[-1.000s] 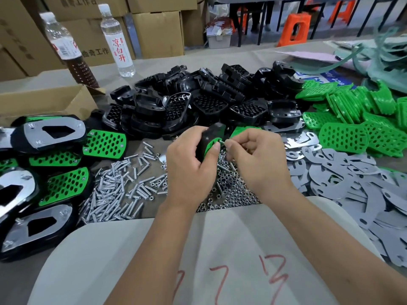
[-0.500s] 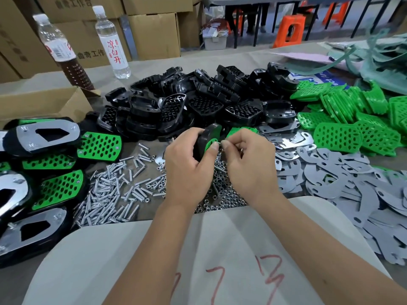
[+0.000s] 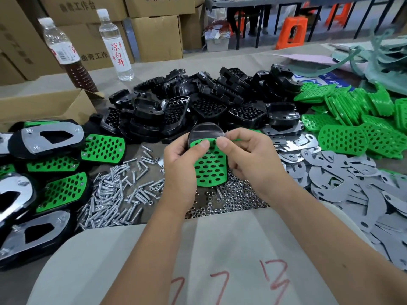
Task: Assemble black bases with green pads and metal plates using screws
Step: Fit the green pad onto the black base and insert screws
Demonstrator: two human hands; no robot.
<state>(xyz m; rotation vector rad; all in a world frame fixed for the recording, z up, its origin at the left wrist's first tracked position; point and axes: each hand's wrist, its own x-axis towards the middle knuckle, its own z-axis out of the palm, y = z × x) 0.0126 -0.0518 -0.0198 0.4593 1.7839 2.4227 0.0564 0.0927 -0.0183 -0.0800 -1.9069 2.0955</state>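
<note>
My left hand [image 3: 179,167] grips a black base with a perforated green pad [image 3: 210,167] on it, pad side facing me, above the table. My right hand [image 3: 248,157] pinches the top edge of that pad with thumb and forefinger; whether a screw sits between the fingertips is hidden. Loose screws [image 3: 114,194] lie to the left below my hands and small nuts [image 3: 233,199] lie under them. A heap of black bases [image 3: 198,106] is behind, green pads [image 3: 356,119] at the right, metal plates [image 3: 352,179] at the lower right.
Assembled units with green pads and metal plates [image 3: 50,137] are stacked at the left. A cardboard box [image 3: 44,104] and two bottles [image 3: 114,42] stand at the back left. Cartons [image 3: 154,36] line the far side. A cloth-covered surface [image 3: 198,249] lies in front of me.
The base in my left hand has turned from edge-on to show the whole green pad face. My right fingertips have stayed at its top edge.
</note>
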